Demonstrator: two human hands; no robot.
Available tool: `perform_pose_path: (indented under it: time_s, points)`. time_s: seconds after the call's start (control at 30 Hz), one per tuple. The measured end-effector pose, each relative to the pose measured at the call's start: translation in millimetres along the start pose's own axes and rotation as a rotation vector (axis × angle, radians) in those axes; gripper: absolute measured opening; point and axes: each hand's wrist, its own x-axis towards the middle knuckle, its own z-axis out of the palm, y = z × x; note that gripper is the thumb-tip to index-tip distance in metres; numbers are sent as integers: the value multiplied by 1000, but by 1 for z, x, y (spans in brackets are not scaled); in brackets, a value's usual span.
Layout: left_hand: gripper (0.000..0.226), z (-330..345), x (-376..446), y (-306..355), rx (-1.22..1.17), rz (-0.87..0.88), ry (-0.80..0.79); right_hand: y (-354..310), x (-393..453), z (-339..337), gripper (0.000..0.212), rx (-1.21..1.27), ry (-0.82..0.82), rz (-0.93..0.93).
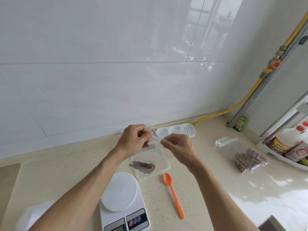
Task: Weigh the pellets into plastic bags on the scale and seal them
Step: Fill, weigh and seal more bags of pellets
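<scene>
My left hand (pixel 135 140) and my right hand (pixel 178 145) pinch the top edge of a small clear plastic bag (pixel 154 140), held up above the counter. Under the hands lies a clear tray (pixel 160 165) with a small heap of brown pellets (pixel 143 165). A white kitchen scale (pixel 122 197) stands at the front, its round platform bare. An orange spoon (pixel 174 194) rests on the counter right of the scale. Further right lies a clear bag filled with brown pellets (pixel 246 158).
A white perforated dish (pixel 176 131) sits against the tiled wall. A yellow hose and metal pipe (pixel 246 104) rise at the right. Bottles stand in a white tray (pixel 293 147) at the right edge. A pale plastic item (pixel 36 214) lies at the lower left.
</scene>
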Motion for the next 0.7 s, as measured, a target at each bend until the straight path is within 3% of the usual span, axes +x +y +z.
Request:
perform_pose_path:
  time_s: [0.13, 0.23, 0.43, 0.6, 0.7]
  points:
    - [32, 5, -2, 4, 31, 43, -17, -11, 5, 5, 12, -188, -12, -63]
    - [27, 6, -3, 4, 32, 63, -9, -13, 6, 7, 18, -209, 8, -89]
    - [22, 14, 6, 5, -96, -6, 42, 13, 0, -20, 18, 202, 11, 42]
    - [20, 38, 25, 9, -132, -116, -237, 41, 1, -48, 19, 199, 110, 110]
    - [17, 67, 39, 17, -23, -95, -277, 54, 7, -69, 21, 159, 161, 97]
